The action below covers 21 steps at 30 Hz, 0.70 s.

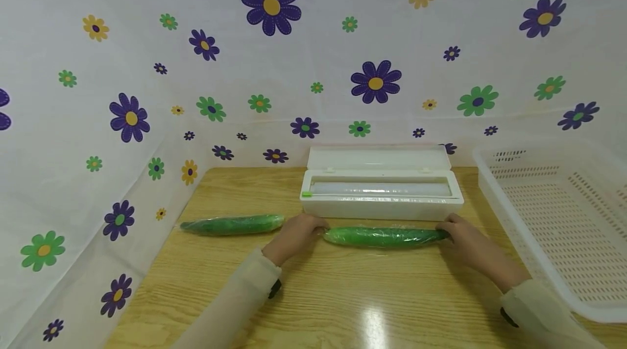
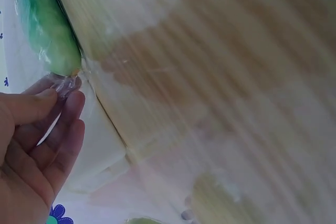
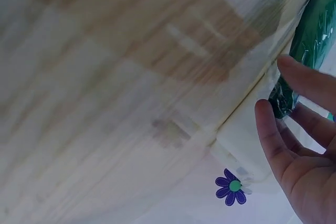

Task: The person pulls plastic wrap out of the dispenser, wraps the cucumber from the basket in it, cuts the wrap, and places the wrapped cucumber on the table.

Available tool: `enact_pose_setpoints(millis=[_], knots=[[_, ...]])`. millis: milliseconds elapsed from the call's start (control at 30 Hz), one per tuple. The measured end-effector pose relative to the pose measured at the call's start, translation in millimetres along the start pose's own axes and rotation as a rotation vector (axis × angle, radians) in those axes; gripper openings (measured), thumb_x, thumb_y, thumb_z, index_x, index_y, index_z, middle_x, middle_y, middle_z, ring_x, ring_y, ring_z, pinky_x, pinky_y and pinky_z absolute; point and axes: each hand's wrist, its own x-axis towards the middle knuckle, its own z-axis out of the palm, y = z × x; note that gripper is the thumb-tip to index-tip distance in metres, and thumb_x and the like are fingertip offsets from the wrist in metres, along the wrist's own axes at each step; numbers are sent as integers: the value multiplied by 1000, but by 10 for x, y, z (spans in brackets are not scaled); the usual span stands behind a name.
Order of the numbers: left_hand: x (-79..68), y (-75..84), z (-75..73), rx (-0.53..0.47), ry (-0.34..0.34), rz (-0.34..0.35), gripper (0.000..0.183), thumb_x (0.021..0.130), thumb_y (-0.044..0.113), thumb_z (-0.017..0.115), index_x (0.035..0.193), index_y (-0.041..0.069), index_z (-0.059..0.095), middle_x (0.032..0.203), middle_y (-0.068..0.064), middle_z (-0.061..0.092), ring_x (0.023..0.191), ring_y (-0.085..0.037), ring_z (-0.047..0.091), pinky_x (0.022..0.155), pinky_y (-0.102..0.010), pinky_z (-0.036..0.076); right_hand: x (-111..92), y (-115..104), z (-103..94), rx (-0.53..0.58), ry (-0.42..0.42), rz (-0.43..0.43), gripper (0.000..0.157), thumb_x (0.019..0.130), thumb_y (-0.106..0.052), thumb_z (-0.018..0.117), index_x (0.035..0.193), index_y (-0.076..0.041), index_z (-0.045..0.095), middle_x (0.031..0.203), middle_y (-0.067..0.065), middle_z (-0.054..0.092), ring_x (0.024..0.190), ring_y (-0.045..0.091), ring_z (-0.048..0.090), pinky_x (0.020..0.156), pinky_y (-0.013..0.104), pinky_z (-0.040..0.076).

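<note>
A cucumber wrapped in cling film (image 1: 384,237) lies crosswise in front of the white film box (image 1: 382,210), its pale end to the left and its dark end to the right. At the pale end, my left hand (image 1: 300,232) pinches the gathered tail of the film (image 2: 65,83) between thumb and fingers. My right hand (image 1: 470,245) holds the dark end (image 3: 283,100), thumb on one side and fingers on the other. Another film-wrapped cucumber (image 1: 232,225) rests left of my left hand.
The film box's lid (image 1: 379,158) stands raised at the back, and a roll of cling film (image 1: 382,188) shows inside. On the right is a white plastic basket (image 1: 504,202). A flower-patterned cloth (image 1: 313,38) hangs behind the wooden table (image 1: 343,300) and along its left side.
</note>
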Motion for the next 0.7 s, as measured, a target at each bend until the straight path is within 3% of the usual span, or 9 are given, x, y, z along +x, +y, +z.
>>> enact_pose_setpoints(millis=[167, 267, 400, 533, 700], knots=[[7, 14, 0, -39, -42, -36, 20, 93, 7, 54, 102, 9, 71, 101, -4, 71, 92, -18, 65, 83, -34, 54, 6, -23, -7, -17, 22, 1, 17, 75, 11, 67, 91, 4, 66, 86, 10, 60, 79, 23, 61, 71, 38, 54], [8, 11, 13, -52, -89, -39, 24, 87, 2, 53, 105, 7, 68, 98, -4, 68, 85, -15, 62, 79, -31, 53, 2, -34, -18, -13, 21, 13, 17, 75, 8, 69, 90, 3, 67, 86, 9, 61, 80, 23, 62, 72, 39, 53], [10, 12, 45, -20, -136, -18, 30, 81, 10, 66, 110, 7, 60, 100, -2, 61, 86, -13, 57, 80, -28, 52, 8, -21, -26, -18, 24, 0, 15, 76, 7, 68, 90, 3, 68, 84, 8, 61, 79, 23, 62, 71, 39, 53], [31, 41, 67, 7, -125, 4, 36, 79, 18, 76, 108, 8, 56, 101, -2, 55, 88, -13, 55, 80, -28, 51, 10, -11, -36, -17, 19, -5, 15, 77, 7, 66, 92, 4, 68, 86, 10, 62, 80, 25, 63, 72, 40, 54], [41, 76, 56, 10, -64, 2, 22, 83, 9, 69, 101, 9, 56, 97, -3, 61, 87, -15, 60, 77, -28, 52, 20, -9, -36, -6, 12, 1, 17, 78, 5, 66, 95, 4, 67, 90, 12, 64, 85, 29, 63, 77, 44, 53]])
